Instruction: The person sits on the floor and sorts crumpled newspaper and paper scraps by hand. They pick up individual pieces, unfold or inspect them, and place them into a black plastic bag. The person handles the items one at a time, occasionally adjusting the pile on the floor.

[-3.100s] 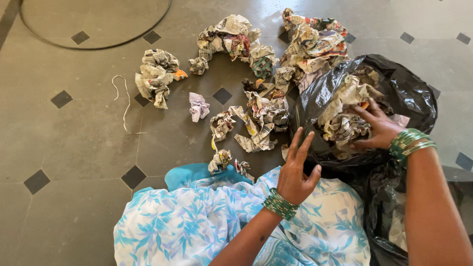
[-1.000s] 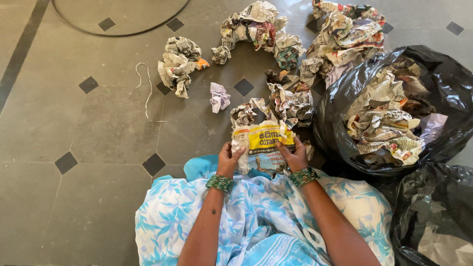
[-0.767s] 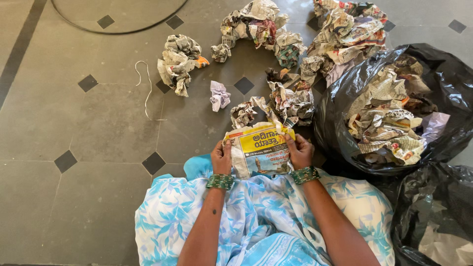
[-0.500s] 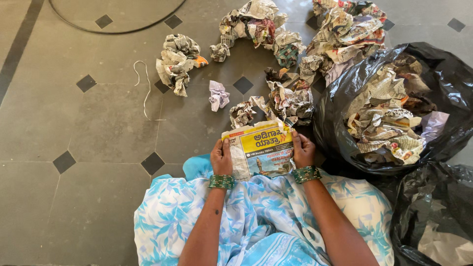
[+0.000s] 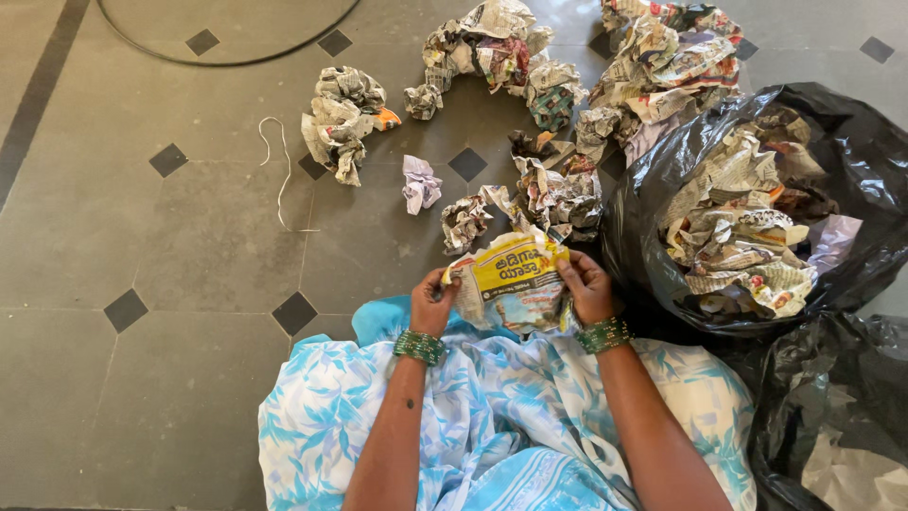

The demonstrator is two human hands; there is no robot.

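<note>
Overall light: we find even, soft daylight; the scene is bright with no dim corners.
Shadows: we see only short, faint ones beneath the crumpled newspaper wads (image 5: 342, 118).
Glare: white sheen on the black plastic bag (image 5: 856, 161); a pale reflection on the grey tiled floor (image 5: 142, 246) near the top edge.
Sharpness: crisp throughout; we note no motion blur.
Distortion: slight wide-angle stretching at the edges.

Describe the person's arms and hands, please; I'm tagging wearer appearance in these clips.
Both forearms are bare, with no sleeves or gloves. Each wrist carries a stack of thin green bangles: one stack by the left hand, one by the right hand. A small dark dot marks the left forearm. No rings can be made out. Below lies a white garment with a blue leaf print.
</note>
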